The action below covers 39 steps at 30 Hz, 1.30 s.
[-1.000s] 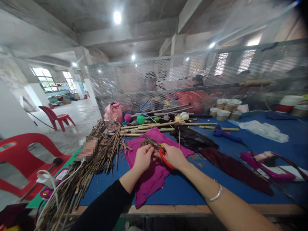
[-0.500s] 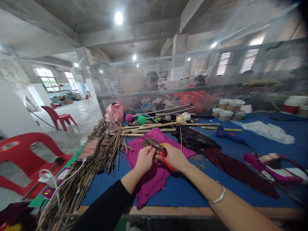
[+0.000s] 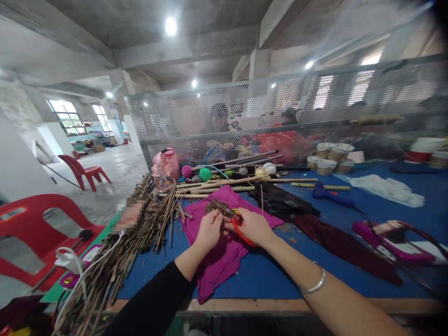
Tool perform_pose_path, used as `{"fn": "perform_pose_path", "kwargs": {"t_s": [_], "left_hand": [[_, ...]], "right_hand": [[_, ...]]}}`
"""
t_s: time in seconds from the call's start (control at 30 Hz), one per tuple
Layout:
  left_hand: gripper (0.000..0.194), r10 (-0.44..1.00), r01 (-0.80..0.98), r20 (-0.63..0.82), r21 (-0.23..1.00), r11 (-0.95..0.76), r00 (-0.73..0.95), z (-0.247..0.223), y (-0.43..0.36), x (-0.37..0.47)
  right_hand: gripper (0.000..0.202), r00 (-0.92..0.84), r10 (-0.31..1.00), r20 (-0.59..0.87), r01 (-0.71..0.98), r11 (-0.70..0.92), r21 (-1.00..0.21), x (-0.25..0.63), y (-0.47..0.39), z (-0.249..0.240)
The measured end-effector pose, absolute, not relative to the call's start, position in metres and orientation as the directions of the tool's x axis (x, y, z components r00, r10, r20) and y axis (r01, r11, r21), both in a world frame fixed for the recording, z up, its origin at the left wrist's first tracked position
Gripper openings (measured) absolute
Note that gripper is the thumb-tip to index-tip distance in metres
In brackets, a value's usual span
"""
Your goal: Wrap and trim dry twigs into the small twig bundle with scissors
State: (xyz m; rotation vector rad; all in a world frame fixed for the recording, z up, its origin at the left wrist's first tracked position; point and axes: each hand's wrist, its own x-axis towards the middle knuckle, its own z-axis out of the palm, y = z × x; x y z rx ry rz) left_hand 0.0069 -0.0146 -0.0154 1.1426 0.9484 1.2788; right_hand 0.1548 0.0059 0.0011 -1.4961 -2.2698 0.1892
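My right hand (image 3: 255,227) grips scissors (image 3: 227,210) by their red and yellow handles, with the dark blades pointing up and to the left. Close beside it, my left hand (image 3: 209,230) is closed, thumb and fingertips pinched together just below the blades. What those fingers hold is too small and hidden to make out. Under both hands a magenta cloth (image 3: 213,275) lies spread on the blue tabletop (image 3: 154,275). Beyond the blades, a small heap of brown dried bits (image 3: 212,206) rests on that cloth.
Long dried stalks (image 3: 119,254) are piled along the left. Yarn balls (image 3: 206,174), poles (image 3: 224,184) and a pink jug (image 3: 164,170) stand at the back, before a perforated metal screen (image 3: 182,112). Dark fabric (image 3: 346,247), a blue corded tool (image 3: 331,196) and tubs (image 3: 339,151) lie right.
The camera view has shifted very slightly. Both hands and the scissors stay at almost the same place over the magenta cloth.
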Motion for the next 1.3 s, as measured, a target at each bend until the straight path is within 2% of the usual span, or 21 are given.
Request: {"fn": "perform_pose_path", "kwargs": {"t_s": [0.27,0.57,0.77,0.9,1.0,1.17,1.3], "left_hand": [[0.023,0.989,-0.223,0.108,0.971,-0.084,0.098,-0.02,-0.012,0.007],[0.026,0.992,-0.219,0.098,0.973,-0.078,0.085,-0.016,-0.013,0.007],[0.03,0.99,-0.085,0.141,0.986,-0.142,-0.01,-0.017,-0.01,0.0],[0.031,0.99,-0.028,0.144,0.989,-0.144,0.003,-0.019,-0.009,-0.002],[0.032,0.992,-0.06,0.122,0.991,-0.12,0.021,-0.017,-0.01,0.0],[0.032,0.995,-0.134,0.089,0.988,-0.083,0.038,-0.013,-0.013,0.003],[0.031,0.996,-0.135,0.091,0.987,-0.086,0.025,-0.011,-0.014,0.003]], "right_hand": [[0.039,-0.367,0.887,0.279,0.79,0.456,-0.41,0.152,-0.001,0.009],[0.036,-0.318,0.913,0.254,0.785,0.404,-0.47,0.15,-0.003,0.008],[0.037,-0.265,0.931,0.25,0.8,0.357,-0.482,0.147,-0.005,0.012],[0.039,-0.292,0.909,0.297,0.793,0.404,-0.457,0.149,-0.005,0.01],[0.04,-0.308,0.899,0.311,0.783,0.425,-0.453,0.15,-0.004,0.008],[0.041,-0.302,0.919,0.254,0.779,0.392,-0.49,0.149,-0.004,0.007],[0.041,-0.293,0.928,0.231,0.8,0.37,-0.473,0.149,-0.001,0.006]]}}
